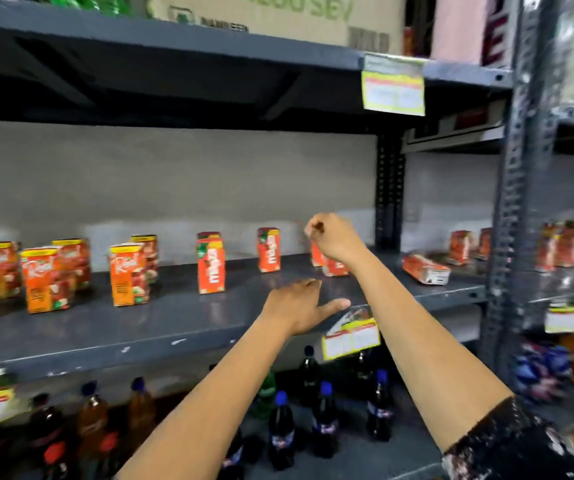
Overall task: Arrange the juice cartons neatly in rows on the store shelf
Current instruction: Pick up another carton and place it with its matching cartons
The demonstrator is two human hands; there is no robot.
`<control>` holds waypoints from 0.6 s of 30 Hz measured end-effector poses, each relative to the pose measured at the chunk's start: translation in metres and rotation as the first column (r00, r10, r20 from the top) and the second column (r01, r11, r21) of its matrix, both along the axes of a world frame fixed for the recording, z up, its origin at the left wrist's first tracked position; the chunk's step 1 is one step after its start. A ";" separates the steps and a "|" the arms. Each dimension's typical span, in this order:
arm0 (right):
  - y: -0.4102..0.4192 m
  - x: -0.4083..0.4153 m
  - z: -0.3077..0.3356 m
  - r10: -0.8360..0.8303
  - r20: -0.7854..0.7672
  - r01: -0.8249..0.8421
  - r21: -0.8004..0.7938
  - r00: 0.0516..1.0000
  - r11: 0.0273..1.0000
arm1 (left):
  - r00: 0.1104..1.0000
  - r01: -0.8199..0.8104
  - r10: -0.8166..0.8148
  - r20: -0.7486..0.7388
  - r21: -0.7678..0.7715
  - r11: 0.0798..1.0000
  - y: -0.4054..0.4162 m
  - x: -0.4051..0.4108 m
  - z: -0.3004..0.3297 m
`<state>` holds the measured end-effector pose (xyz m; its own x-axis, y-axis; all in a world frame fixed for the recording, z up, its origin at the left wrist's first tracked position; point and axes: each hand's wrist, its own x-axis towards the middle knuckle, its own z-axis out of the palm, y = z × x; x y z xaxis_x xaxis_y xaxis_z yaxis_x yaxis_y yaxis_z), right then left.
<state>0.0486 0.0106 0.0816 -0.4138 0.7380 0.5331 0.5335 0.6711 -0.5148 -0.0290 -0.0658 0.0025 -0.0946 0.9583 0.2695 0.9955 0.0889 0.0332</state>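
Patterned sleeve [521, 441] at lower right leads to the right hand [330, 239], loosely clenched and apparently empty, just above two small upright orange juice cartons [334, 266] mid-frame; left hand [301, 304], fingers spread and empty, rests flat on grey metal shelf [174, 323] slightly nearer the camera.

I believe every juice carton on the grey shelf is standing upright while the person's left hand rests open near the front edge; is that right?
Not quite. One juice carton lies on its side at the right end of the grey shelf, as the head view shows. The other visible ones stand upright, and the left hand is indeed open near the front edge.
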 end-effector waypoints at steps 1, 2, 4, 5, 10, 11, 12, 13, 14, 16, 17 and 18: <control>0.012 0.016 -0.003 -0.105 0.025 0.105 0.015 0.994 0.994 | 1.000 0.013 -0.013 0.010 -0.015 1.000 0.010 0.008 -0.001; 0.024 0.033 -0.006 -0.202 0.047 0.201 0.025 0.978 0.979 | 1.000 0.021 -0.020 0.019 -0.025 0.999 0.018 0.014 -0.003; 0.045 0.068 -0.011 -0.392 0.121 0.395 0.001 0.912 0.919 | 0.999 0.022 -0.020 0.049 -0.045 0.999 0.033 0.020 -0.006; 0.051 0.084 -0.012 -0.469 0.166 0.482 -0.043 0.867 0.875 | 0.997 0.015 -0.010 0.079 -0.056 0.998 0.037 0.019 -0.008; 0.130 0.142 -0.023 -0.408 0.524 0.602 -0.275 0.748 0.750 | 0.992 -0.023 0.028 0.122 -0.039 0.999 0.047 0.016 -0.013; 0.131 0.144 -0.022 -0.350 0.558 0.580 -0.308 0.752 0.754 | 0.993 -0.023 0.027 0.112 -0.038 0.999 0.045 0.016 -0.014; 0.128 0.144 -0.019 -0.312 0.545 0.552 -0.357 0.778 0.754 | 0.994 -0.019 0.023 0.105 -0.038 0.999 0.044 0.017 -0.014; 0.121 0.142 -0.016 -0.298 0.519 0.532 -0.390 0.802 0.752 | 0.995 -0.013 0.017 0.100 -0.040 0.999 0.043 0.018 -0.014; 0.117 0.138 -0.013 -0.280 0.501 0.510 -0.411 0.819 0.755 | 0.995 -0.008 0.012 0.096 -0.043 0.999 0.041 0.020 -0.013; 0.117 0.131 -0.011 -0.231 0.487 0.475 -0.468 0.842 0.745 | 0.995 -0.009 0.013 0.098 -0.037 0.999 0.040 0.021 -0.012; 0.119 0.126 -0.013 -0.208 0.461 0.454 -0.524 0.863 0.721 | 0.995 -0.011 0.014 0.099 -0.034 0.999 0.040 0.021 -0.011; 0.122 0.124 -0.017 -0.199 0.410 0.423 -0.578 0.890 0.698 | 0.995 -0.011 0.015 0.098 -0.037 0.999 0.039 0.022 -0.011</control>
<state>0.1724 0.1322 0.0644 -0.1473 0.9641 -0.2207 0.8466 0.0075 -0.5322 -0.0074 -0.0267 -0.0082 -0.1314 0.9658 0.2233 0.9863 0.1047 0.1275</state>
